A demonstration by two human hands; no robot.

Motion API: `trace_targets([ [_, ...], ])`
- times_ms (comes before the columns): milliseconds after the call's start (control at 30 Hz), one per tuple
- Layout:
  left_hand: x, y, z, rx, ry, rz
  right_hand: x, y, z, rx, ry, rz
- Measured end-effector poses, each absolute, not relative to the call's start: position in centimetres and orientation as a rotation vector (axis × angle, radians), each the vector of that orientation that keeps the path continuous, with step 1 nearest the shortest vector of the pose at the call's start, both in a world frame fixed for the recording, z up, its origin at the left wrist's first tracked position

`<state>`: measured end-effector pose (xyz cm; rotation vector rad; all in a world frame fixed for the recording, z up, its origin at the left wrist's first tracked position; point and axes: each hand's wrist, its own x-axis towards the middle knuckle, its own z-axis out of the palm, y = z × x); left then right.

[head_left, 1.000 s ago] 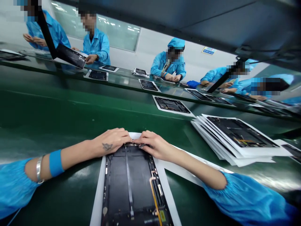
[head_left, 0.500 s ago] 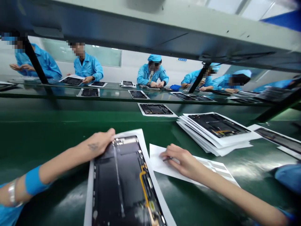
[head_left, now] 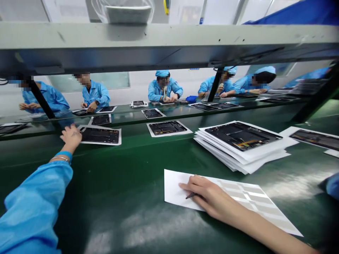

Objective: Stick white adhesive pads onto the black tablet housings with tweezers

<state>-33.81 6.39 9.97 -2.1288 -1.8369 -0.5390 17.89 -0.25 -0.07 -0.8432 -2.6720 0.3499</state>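
At the far left of the green bench, my left hand [head_left: 71, 135] has its fingers spread beside the left edge of a tablet housing [head_left: 102, 135]. The black housing lies on a white sheet [head_left: 119, 137], and the hand seems to touch that edge. My right hand [head_left: 205, 194] is closed around a thin, dark, pointed tool [head_left: 191, 195]; only its tip shows. That hand rests over a white sheet of grey stickers [head_left: 251, 197], at its plain left part.
A stack of tablet housings between white sheets [head_left: 243, 141] stands right of centre. Another housing [head_left: 168, 128] lies beyond the sticker sheet. A shelf [head_left: 159, 38] crosses overhead on black posts [head_left: 215, 86]. Several co-workers in blue sit across the bench [head_left: 132, 155].
My left hand has carried the tablet housing from in front of me to the far left, where it lies flat. My right hand stays by the sticker sheet. The view has shifted.
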Motion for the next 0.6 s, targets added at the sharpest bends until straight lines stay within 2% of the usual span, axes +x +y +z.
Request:
trace_targets([
  [100,-31.5,10.4,8.7,-2.031,-1.747,-0.514,17.7,-0.4,0.3,-0.867,-2.696,0.351],
  [367,-18.2,24.0,2.9,-2.624,-1.079,-0.095,17.2,-1.1,0.9,-0.939,-2.712,0.382],
  [600,-15.2,27.9,2.5,-2.684,-0.979,-0.053,17.5,-1.3,1.0,-0.972,-2.734,0.406],
])
